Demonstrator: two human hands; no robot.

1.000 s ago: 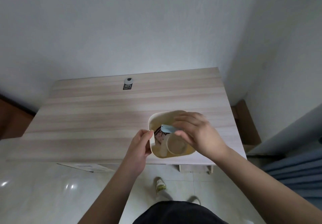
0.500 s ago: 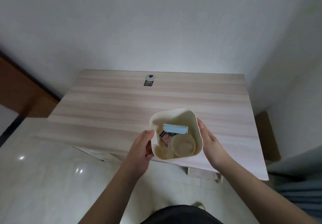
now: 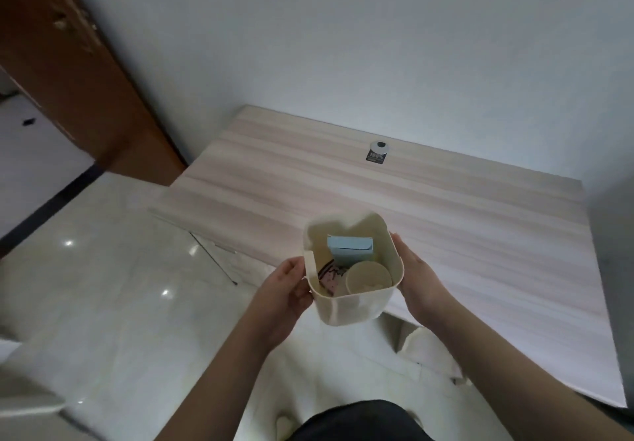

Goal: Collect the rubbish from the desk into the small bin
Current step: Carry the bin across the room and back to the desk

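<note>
A small cream bin (image 3: 350, 306) is held between both hands at the near edge of the wooden desk (image 3: 446, 221), partly out past that edge. My left hand (image 3: 286, 291) grips its left wall and my right hand (image 3: 418, 277) presses against its right wall. Inside the bin lie a light blue box (image 3: 350, 250), a paper cup (image 3: 368, 277) and a pink wrapper with dark lines (image 3: 329, 277).
A small black and silver device (image 3: 377, 152) sits near the desk's far edge by the white wall. A brown wooden door (image 3: 79, 73) stands at the left. Glossy pale floor tiles (image 3: 113, 296) lie below and to the left.
My right hand let the blue box drop into the bin, then moved to the bin's right wall. Both hands now hold the bin, and my view has swung left.
</note>
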